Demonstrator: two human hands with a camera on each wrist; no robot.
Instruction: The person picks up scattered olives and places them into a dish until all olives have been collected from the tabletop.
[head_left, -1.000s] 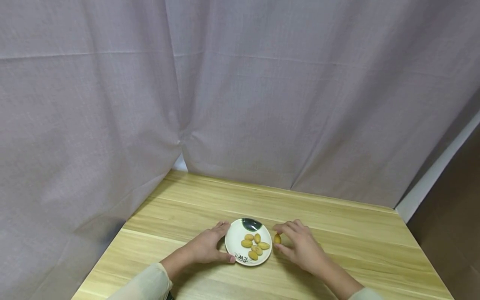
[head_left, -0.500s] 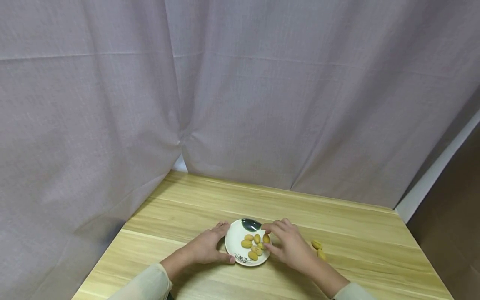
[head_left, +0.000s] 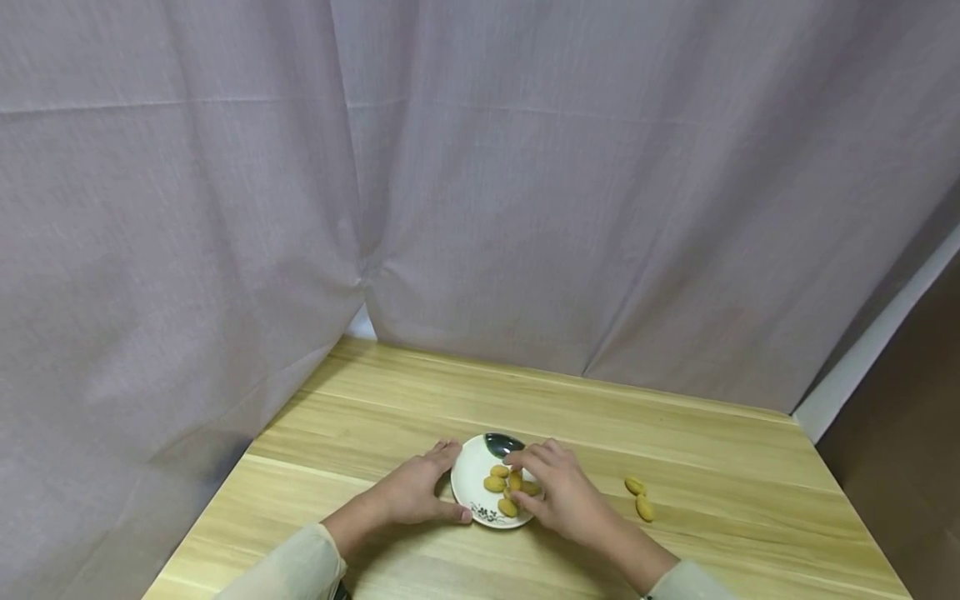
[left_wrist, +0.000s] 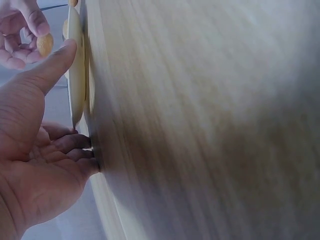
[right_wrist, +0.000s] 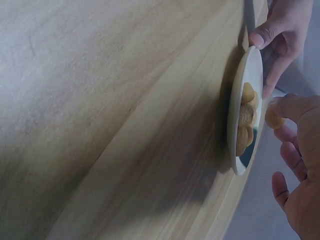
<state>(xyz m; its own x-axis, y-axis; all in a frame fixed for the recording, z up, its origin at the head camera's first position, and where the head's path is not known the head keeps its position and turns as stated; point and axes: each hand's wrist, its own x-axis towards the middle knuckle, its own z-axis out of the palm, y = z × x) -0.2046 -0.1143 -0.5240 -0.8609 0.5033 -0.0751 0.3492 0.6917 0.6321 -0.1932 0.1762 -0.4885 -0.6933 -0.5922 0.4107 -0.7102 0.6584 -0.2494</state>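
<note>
A curtain hangs behind the tabletop. Between its side edges, the left hand, spread, touches the plate; the right hand pinches a piece above it, apparently mid-placing: next calls for lowering, release. Loose pieces lie nearer the right edge.

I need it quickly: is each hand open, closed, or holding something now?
Left hand: holding the white plate by its rim.
Right hand: pinching one yellow oval piece above the plate.

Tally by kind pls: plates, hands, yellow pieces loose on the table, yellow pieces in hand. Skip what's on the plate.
Plate: 1
Left hand and right hand: 2
Loose yellow pieces on table: 2
Held yellow piece: 1
Total: 6
</note>
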